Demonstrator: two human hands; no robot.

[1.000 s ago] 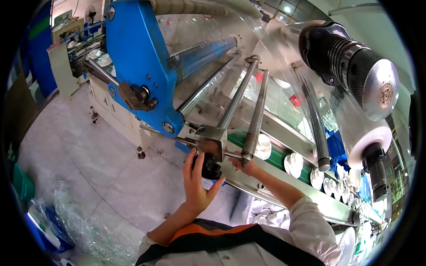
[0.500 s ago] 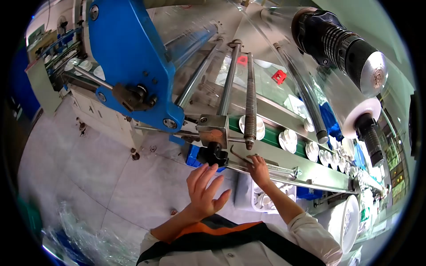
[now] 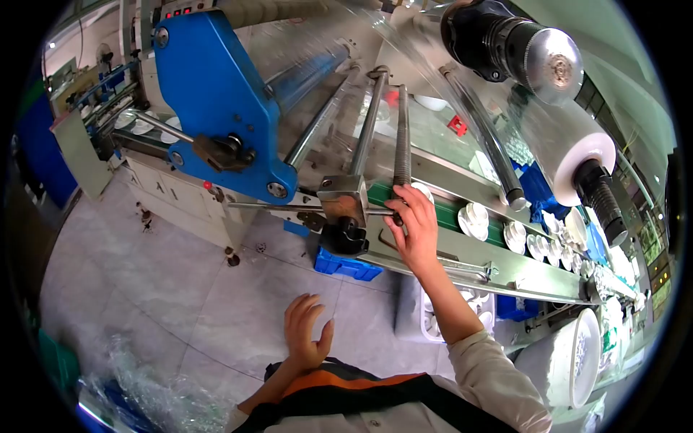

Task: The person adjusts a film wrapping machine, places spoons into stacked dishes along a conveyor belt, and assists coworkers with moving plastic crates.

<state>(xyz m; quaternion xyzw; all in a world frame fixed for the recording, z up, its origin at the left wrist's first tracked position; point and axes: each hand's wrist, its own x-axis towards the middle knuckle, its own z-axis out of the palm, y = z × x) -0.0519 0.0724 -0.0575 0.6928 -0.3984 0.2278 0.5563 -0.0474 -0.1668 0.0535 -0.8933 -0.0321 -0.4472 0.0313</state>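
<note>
While your right hand lay with fingers curled over the lower end of the ribbed rod beside the metal block, your left hand hung half-open, empty; a sudden turn could have pinched those fingertips.

Your right hand partly hides the near end of the ribbed rod; whether you grip it cannot be determined.
</note>
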